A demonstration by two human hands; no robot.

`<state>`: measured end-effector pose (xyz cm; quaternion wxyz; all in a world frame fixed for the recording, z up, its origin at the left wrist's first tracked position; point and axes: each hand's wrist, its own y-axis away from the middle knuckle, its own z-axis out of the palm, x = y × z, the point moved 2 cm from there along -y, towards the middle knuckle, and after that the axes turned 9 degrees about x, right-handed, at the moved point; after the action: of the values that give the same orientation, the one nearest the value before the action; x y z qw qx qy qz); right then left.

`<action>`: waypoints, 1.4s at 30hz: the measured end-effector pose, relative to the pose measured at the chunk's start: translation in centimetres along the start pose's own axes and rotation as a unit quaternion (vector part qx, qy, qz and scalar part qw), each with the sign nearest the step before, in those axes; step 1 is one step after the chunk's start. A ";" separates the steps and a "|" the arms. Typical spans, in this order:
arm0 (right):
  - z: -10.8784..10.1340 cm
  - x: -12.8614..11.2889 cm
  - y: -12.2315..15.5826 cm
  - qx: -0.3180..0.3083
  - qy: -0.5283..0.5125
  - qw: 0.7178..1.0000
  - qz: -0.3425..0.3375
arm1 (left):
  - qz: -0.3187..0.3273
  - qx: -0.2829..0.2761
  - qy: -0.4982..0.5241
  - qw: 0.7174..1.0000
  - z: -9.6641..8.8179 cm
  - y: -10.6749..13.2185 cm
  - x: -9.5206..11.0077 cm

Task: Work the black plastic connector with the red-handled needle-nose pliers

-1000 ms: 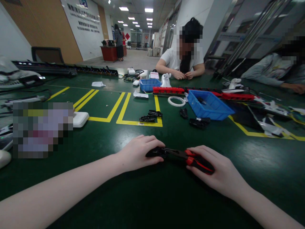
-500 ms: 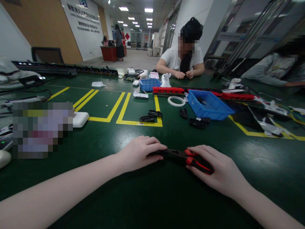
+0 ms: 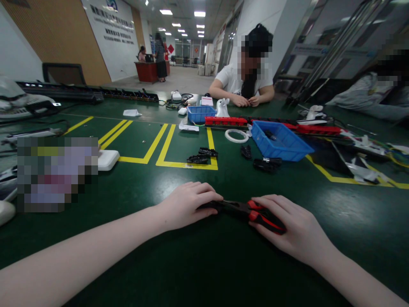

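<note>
My right hand [image 3: 294, 228] is closed around the red and black handles of a pair of pliers [image 3: 267, 221]. The pliers' dark jaws point left and reach the fingertips of my left hand [image 3: 190, 206]. Between that thumb and fingers is a small black part [image 3: 207, 205], mostly covered, so its shape is hard to make out. Whether the jaws bite on the part cannot be seen clearly. Farther up the green table [image 3: 143, 264] lie black plastic pieces [image 3: 198, 159], and another black piece [image 3: 267, 164] is to their right.
A blue bin [image 3: 283, 147] with dark items inside stands beyond my right hand, with a white tape roll [image 3: 237, 135] beside it. Behind are a smaller blue bin [image 3: 200, 114] and red strips [image 3: 226, 121]. A white box [image 3: 108, 160] lies left. Across the table sits a person [image 3: 243, 81].
My hands, the pliers and the black part stay almost where they were. At the far right, a seated person's arm has shifted slightly.
</note>
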<state>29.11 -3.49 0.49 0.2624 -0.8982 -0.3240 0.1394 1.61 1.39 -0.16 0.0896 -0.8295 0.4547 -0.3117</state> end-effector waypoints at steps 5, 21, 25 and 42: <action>0.0 -0.1 -0.1 -0.006 -0.023 0.999 0.026 | 0.003 0.004 -0.014 1.000 0.1 0.1 -0.1; -0.1 0.0 -0.1 0.014 0.016 1.000 -0.012 | 0.014 -0.002 -0.017 1.000 0.2 0.0 -0.4; 0.0 0.0 -0.1 0.007 -0.003 1.000 0.007 | 0.012 -0.003 -0.015 1.000 0.2 0.1 -0.3; -0.2 0.1 0.0 0.017 0.012 1.000 0.001 | -0.004 -0.012 -0.017 1.000 0.1 -0.1 -0.1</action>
<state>29.27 -3.45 0.67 0.2815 -0.8955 -0.3175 0.1342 1.68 1.47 -0.21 0.0859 -0.8377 0.4535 -0.2919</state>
